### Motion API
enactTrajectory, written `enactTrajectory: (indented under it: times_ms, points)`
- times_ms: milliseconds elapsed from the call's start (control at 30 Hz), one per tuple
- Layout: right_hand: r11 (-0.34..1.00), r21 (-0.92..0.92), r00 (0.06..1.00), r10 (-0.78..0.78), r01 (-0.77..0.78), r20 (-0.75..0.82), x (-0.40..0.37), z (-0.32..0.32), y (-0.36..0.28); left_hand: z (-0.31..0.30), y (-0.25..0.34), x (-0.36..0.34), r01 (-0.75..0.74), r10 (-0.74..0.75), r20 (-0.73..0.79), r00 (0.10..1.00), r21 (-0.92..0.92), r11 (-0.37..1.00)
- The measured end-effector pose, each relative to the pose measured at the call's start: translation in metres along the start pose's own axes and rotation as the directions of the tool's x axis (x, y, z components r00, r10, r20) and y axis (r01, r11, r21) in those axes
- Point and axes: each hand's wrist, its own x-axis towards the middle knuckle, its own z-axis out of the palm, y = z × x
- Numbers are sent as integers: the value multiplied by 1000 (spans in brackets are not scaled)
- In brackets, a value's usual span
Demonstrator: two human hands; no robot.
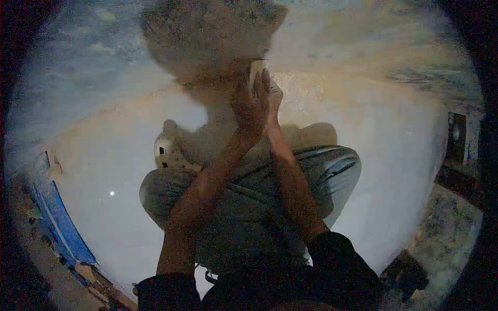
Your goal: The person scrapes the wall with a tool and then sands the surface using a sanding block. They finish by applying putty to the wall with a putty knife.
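In the dim head view, my two hands meet in front of me, above my crossed legs. Between them stands a small pale, flat-edged piece (258, 66), whose kind I cannot make out. My left hand (248, 106) is in deep shadow and lies close against the piece; its fingers do not show clearly. My right hand (272, 95) is closed on the piece from the right side, fingers pointing upward. Pale speckles or flakes (302, 85) are scattered on the surface just right of my hands.
A light rounded object with dark square openings (164, 150) is by my left knee. Along the left edge runs a long blue item (70, 223). Dark items (407, 274) sit at the lower right. A broad shadow falls ahead across the white floor (111, 223) and beyond.
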Motion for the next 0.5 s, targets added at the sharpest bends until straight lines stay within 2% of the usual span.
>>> enactTrajectory:
  times_ms: [33, 100, 167, 200, 267, 300, 400, 433, 500]
  points:
    - [987, 133, 996, 86, -85, 0, -3, 4, -7, 3, -3, 0, -78, 68, -112, 991, -86, 993]
    - [948, 271, 985, 172, -169, 12, -2, 3, -6, 6, -5, 0, -167, 129, -227, 965, -156, 974]
    - [983, 168, 997, 82, -79, -13, 2, -1, 3, 7, -4, -1, -104, 35, -228, 973, -300, 948]
    - [990, 134, 998, 51, -48, -19, 5, -2, 9, 1, 1, 2, -106, 37, -229, 973, -298, 949]
    - [996, 91, 996, 10, -2, -87, 9, -2, 12, -11, 10, 8, 40, -56, -33, 998, -368, 929]
    - [997, 76, 994, -3, 11, -109, 9, -2, 14, -10, 10, 8, 41, -57, -33, 998, -367, 929]
    - [986, -124, 985, -127, 113, -116, 10, -5, 15, -7, 8, 11, 6, -40, -72, 997, -419, 908]
    - [989, -96, 989, -123, 116, -79, 11, -7, 13, -7, 7, 12, -106, 48, -187, 981, -317, 942]
    - [990, -68, 992, -123, 120, -39, 12, -8, 10, -10, 4, 15, -208, 144, -293, 945, -200, 957]
